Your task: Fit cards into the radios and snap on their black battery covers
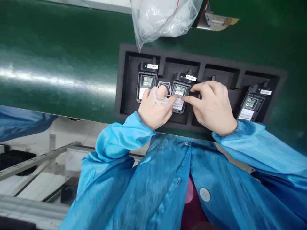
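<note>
While the left hand rests its extended forefinger on the middle handset, presumably steadying it, white loops hang around its bent fingers, apparently for ready reach; whether these grip anything cannot be told. The right hand has thumb and forefinger parted, the thumb at the slots, the forefinger near the edge. The handset lies slotted side up in a recess of the black tray, probably for access. Flanking it are a left handset and an end handset; beyond, a plastic bag overhangs the green worktop.
</note>
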A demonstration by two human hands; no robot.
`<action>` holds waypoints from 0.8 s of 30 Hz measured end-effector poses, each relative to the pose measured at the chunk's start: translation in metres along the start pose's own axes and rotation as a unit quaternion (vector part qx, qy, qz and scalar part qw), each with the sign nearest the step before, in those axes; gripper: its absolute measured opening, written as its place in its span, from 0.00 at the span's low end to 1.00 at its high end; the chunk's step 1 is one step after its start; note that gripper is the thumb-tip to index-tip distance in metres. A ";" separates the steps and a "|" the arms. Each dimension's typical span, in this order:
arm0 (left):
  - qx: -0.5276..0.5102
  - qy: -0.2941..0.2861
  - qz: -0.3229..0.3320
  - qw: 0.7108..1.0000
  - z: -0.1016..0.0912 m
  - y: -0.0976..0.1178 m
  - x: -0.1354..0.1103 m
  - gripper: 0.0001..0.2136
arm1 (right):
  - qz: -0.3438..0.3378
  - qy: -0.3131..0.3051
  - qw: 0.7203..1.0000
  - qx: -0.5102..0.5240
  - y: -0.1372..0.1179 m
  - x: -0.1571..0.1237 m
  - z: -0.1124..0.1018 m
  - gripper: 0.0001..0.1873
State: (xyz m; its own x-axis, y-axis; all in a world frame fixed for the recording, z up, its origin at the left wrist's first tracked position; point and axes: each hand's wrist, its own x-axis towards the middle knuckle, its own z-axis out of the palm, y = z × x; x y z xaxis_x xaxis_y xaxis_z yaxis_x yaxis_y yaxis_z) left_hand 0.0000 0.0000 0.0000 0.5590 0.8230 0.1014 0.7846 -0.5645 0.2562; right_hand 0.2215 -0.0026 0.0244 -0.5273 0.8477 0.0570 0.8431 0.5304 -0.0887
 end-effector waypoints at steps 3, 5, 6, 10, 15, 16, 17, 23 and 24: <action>0.018 0.000 0.009 1.000 -0.002 0.000 0.001 0.20 | -0.002 -0.002 1.000 0.008 0.000 0.000 0.000 0.16; 0.020 -0.001 0.009 1.000 -0.004 0.000 0.002 0.19 | 0.002 0.003 1.000 0.018 -0.001 0.001 -0.002 0.15; 0.017 0.000 0.006 1.000 -0.005 0.000 0.003 0.19 | 0.007 0.010 1.000 0.021 -0.001 0.002 -0.003 0.15; 0.013 0.001 -0.013 1.000 -0.007 -0.001 0.007 0.22 | 0.038 0.023 0.999 0.002 0.001 0.005 -0.005 0.18; 0.036 -0.010 -0.022 0.999 -0.004 -0.002 0.014 0.22 | 0.033 0.015 0.999 -0.024 0.001 0.006 -0.002 0.20; 0.047 -0.010 -0.019 0.999 -0.004 -0.002 0.016 0.22 | 0.034 0.011 0.999 -0.021 0.001 0.007 -0.002 0.20; 0.060 -0.009 -0.014 0.998 -0.004 -0.002 0.016 0.21 | 0.035 0.008 0.999 -0.015 0.000 0.007 -0.002 0.20; 0.089 0.004 0.007 0.996 -0.004 -0.005 0.013 0.21 | 0.038 0.011 0.999 0.033 -0.002 0.004 -0.004 0.19; 0.079 0.007 0.010 0.997 -0.003 -0.005 0.011 0.21 | 0.031 0.008 0.999 0.028 -0.002 0.002 -0.003 0.19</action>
State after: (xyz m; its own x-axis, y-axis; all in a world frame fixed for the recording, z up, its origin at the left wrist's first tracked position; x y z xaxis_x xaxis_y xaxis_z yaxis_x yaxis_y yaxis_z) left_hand 0.0012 0.0124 0.0028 0.5723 0.8115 0.1183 0.8064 -0.5831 0.0989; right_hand 0.2189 -0.0018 0.0273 -0.4723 0.8789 0.0665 0.8664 0.4768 -0.1484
